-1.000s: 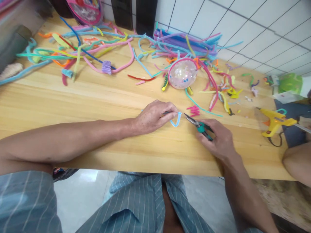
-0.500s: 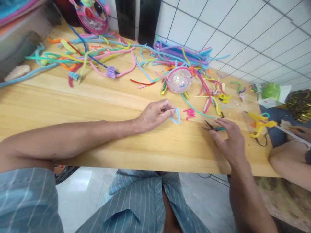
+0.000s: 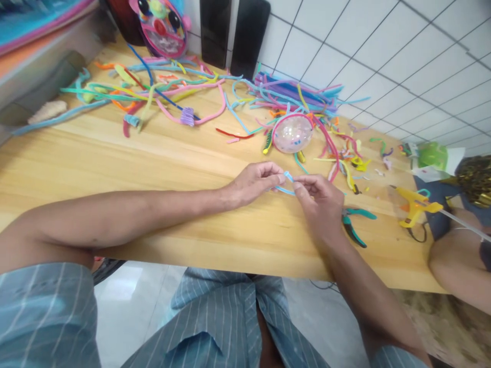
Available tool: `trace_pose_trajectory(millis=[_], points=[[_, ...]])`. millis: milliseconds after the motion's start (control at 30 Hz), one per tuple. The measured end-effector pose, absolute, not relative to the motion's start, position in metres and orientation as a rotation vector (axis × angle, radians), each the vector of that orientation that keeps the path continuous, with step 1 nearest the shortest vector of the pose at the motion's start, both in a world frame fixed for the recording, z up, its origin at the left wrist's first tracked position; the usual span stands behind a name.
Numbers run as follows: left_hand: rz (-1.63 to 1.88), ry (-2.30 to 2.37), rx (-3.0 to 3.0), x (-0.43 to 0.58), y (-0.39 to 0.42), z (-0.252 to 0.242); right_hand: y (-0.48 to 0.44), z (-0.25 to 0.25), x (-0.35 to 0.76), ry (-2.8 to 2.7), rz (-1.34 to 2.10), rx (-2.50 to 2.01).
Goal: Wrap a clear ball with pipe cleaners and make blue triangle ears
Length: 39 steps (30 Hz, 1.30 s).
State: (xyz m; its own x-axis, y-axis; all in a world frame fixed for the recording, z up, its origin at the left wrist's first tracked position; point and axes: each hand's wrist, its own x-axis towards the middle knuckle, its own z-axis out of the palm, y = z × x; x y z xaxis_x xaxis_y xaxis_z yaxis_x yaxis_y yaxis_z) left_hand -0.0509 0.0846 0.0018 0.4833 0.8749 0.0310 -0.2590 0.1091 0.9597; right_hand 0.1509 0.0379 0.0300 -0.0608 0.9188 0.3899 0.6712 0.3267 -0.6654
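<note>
A short light-blue pipe cleaner (image 3: pixel 285 190) is bent between my two hands, just above the table's middle. My left hand (image 3: pixel 256 185) pinches one side of it between thumb and fingers. From the other side my right hand (image 3: pixel 317 202) closes on it with thumb and forefinger. Right of my right hand lie pliers (image 3: pixel 355 225) with teal and black handles spread apart; their jaws are hidden behind the hand. Beyond my hands rests a clear dome with a pink rim (image 3: pixel 293 133).
Loose pipe cleaners (image 3: pixel 184 99) spread over the back left, and a purple-blue bundle (image 3: pixel 295 92) lies by the tiled wall. A yellow glue gun (image 3: pixel 416 204) sits at the right, near another person's arm (image 3: pixel 460 260). Two dark phone-like slabs (image 3: pixel 249 36) lean at the back.
My right hand has left the pliers and moved left to the light-blue pipe cleaner, taking hold of it. The pink zigzag piece is now hidden. The view has shifted slightly.
</note>
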Motion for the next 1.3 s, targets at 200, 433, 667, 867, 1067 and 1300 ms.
trace_pose_trajectory(millis=[200, 433, 667, 867, 1067, 1300], points=[[0.887, 0.674, 1.175, -0.053, 0.087, -0.004, 0.037, 0.022, 0.154, -1.779, 0.410, -1.425], [0.845, 0.711, 1.161, -0.051, 0.089, -0.001, 0.043, 0.013, 0.160, -1.609, 0.569, -1.414], [0.743, 0.800, 1.215, -0.053, 0.088, 0.005, 0.046, 0.010, 0.166, -1.492, 0.625, -1.407], [0.690, 0.718, 0.835, -0.050, 0.089, 0.004, 0.047, 0.009, 0.167, -1.350, 0.743, -1.321], [0.707, 0.664, 0.590, -0.052, 0.093, 0.005, 0.051, 0.007, 0.169, -1.076, 1.006, -1.224], [0.657, 0.588, 0.408, -0.052, 0.096, 0.008, 0.048, 0.005, 0.166, -0.910, 1.198, -1.122]])
